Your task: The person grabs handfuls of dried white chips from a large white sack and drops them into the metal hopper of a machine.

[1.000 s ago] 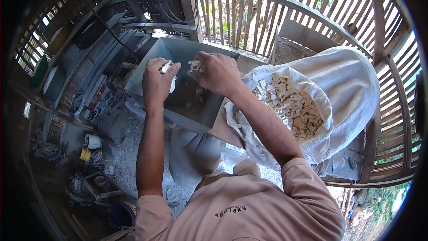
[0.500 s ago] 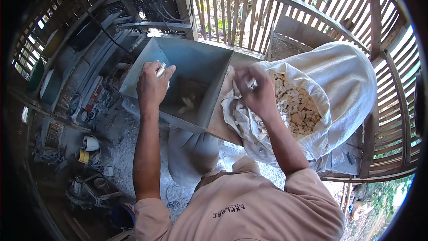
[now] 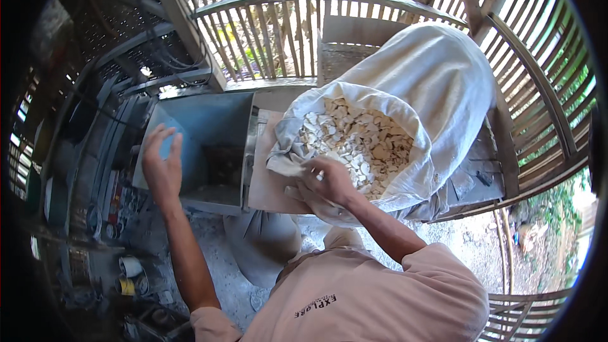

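Note:
My left hand (image 3: 163,168) hangs over the left side of a blue-grey metal bin (image 3: 244,174) with a dark bottom. Its thumb and fingers are apart and hold nothing I can see. At the near left rim of a white woven sack (image 3: 411,187), my right hand (image 3: 330,179) has its fingers curled. Something pale shows between them, a chip or the sack's cloth; I cannot tell which. The open sack is full of dry, cream-coloured chips (image 3: 364,139) and lies tilted toward the bin.
A pale board (image 3: 269,187) bridges bin and sack. Below it sits a stuffed grey sack (image 3: 263,247). Slatted walls (image 3: 272,38) enclose the far and right sides. Small tubs (image 3: 131,267) and clutter lie at the left on the dusty floor.
My view has swung, shifting bin and sack leftward. The pale pieces are gone from my left hand, whose fingers have spread. My right hand has come nearer, down to the sack's near rim.

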{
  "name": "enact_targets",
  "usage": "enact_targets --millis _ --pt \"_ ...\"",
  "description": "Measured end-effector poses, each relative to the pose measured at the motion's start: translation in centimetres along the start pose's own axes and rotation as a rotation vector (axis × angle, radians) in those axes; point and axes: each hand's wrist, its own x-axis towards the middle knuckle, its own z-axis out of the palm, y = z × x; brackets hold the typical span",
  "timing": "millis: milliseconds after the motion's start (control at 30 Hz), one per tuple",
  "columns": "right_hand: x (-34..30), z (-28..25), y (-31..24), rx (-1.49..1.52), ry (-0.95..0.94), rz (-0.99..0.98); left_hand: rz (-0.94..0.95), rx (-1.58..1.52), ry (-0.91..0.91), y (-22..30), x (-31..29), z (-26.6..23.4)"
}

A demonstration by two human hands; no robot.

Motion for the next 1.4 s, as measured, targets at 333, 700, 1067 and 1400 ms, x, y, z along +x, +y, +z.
enact_targets --millis 333,700,1067,1400 --pt "-6.7 -7.2 6.2 -0.348 0.144 0.42 0.4 -0.726 0.128 15.6 -6.8 1.7" --pt "-3.8 -3.6 10.9 -0.416 0.377 0.451 0.28 -0.217 -0.843 15.8 -15.3 23.9" --pt "-3.3 -2.7 10.6 -0.672 0.478 0.59 0.28 -0.188 -0.622 16.4 -11.7 33.7" --pt "2.5 -6.7 15.1 -0.217 0.473 0.567 -0.044 -0.712 -0.794 17.4 -6.0 40.1"
